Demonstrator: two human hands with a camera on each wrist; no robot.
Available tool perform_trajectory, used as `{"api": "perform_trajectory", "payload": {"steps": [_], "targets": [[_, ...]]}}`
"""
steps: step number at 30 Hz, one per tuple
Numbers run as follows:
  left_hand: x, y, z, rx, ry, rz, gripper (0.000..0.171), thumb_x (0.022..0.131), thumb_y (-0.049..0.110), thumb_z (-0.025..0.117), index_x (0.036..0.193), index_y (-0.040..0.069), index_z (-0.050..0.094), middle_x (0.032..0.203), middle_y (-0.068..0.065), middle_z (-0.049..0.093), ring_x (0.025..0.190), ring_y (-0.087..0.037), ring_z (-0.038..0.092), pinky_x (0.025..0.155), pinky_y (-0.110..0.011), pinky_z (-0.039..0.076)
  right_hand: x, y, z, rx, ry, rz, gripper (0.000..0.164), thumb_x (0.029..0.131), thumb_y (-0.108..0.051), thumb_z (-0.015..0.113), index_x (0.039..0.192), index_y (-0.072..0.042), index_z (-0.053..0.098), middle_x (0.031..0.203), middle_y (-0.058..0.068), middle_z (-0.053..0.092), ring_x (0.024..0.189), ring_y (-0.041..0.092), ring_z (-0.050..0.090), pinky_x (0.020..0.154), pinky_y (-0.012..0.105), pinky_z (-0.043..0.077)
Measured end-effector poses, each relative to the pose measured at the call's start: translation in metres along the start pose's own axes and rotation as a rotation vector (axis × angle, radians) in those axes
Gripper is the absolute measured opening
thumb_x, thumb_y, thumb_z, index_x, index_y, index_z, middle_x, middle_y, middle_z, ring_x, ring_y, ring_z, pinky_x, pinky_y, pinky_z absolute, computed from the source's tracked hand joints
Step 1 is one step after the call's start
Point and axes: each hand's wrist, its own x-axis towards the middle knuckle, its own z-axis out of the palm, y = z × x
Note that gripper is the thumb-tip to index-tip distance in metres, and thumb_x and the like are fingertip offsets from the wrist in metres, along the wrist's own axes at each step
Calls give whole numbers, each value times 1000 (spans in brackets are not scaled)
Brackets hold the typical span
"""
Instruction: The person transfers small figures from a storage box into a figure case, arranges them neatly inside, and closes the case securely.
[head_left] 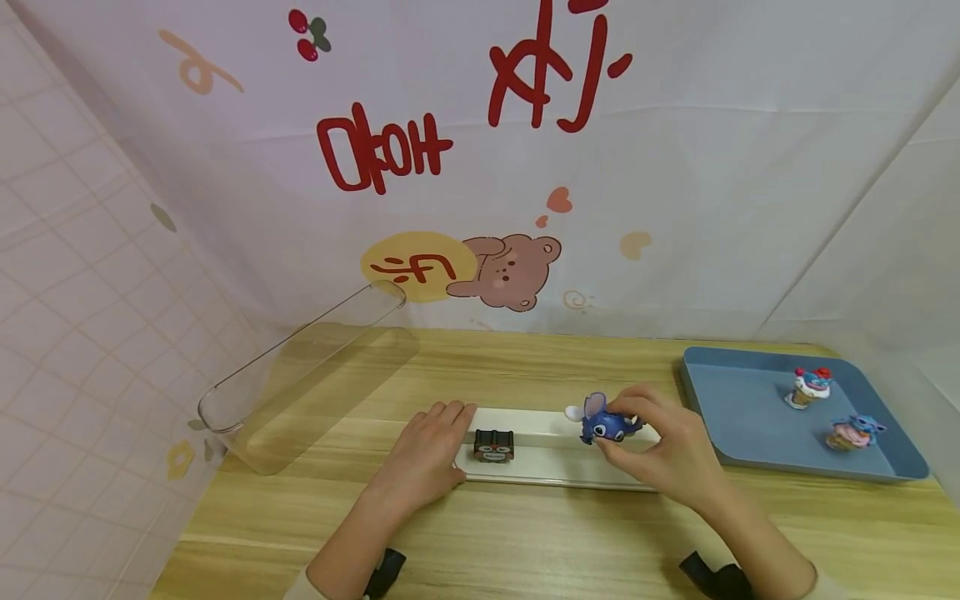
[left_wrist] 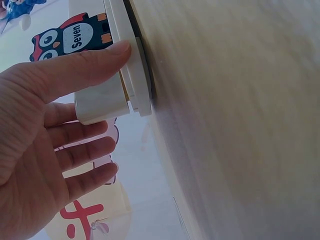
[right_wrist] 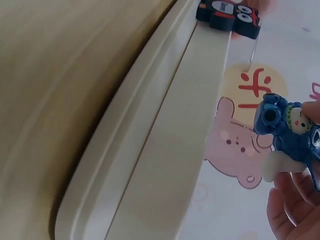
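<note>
My left hand (head_left: 426, 450) grips the left end of a long white stepped display base (head_left: 558, 472), its thumb on the front edge and its fingers behind. On the base's left part stands a small dark owl figure (head_left: 493, 447), marked "Seven" in the left wrist view. Between thumb and fingers, my right hand (head_left: 671, 442) pinches a blue big-eared figurine (head_left: 609, 427), held above the base's right part. In the right wrist view the figurine (right_wrist: 287, 132) shows a pale little face and a white rounded part.
A clear plastic cover (head_left: 330, 367) lies at the left back. To the right, a blue-grey tray (head_left: 738, 417) bears two ice-cream-cone figurines, one with a red top (head_left: 812, 387) and one pink and blue (head_left: 855, 433). A printed cloth (head_left: 675, 167) hangs behind the wooden table (head_left: 525, 542).
</note>
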Motion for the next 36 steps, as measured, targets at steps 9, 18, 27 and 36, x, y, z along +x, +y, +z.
{"api": "perform_trajectory", "payload": {"steps": [9,18,27,36], "targets": [[0,0,0,14,2,12,95,70,20,100,149,-1,51,140,-13,59,124,-31,57,98,-49,52,-1,-6,13,39,-35,-24,24,87,-33,80,102,-14,75,103,-3,69,84,10,66,73,18,54],[-1,0,0,23,12,18,95,69,20,100,148,0,52,138,-13,60,122,-30,57,98,-48,52,-5,-12,22,42,-97,36,27,85,-30,85,103,-14,74,104,-3,70,82,11,68,74,19,57],[-1,0,-1,16,18,15,95,69,19,100,149,0,52,138,-12,60,123,-30,57,99,-49,52,-9,-14,30,27,-134,36,37,73,-19,93,104,-16,74,104,-4,69,80,8,68,72,18,57],[-1,0,0,18,22,17,95,69,20,100,148,0,53,138,-12,60,122,-30,58,98,-48,52,-11,-14,37,-3,-154,38,44,65,-14,96,104,-15,75,103,-5,70,81,8,69,71,18,56]]}}
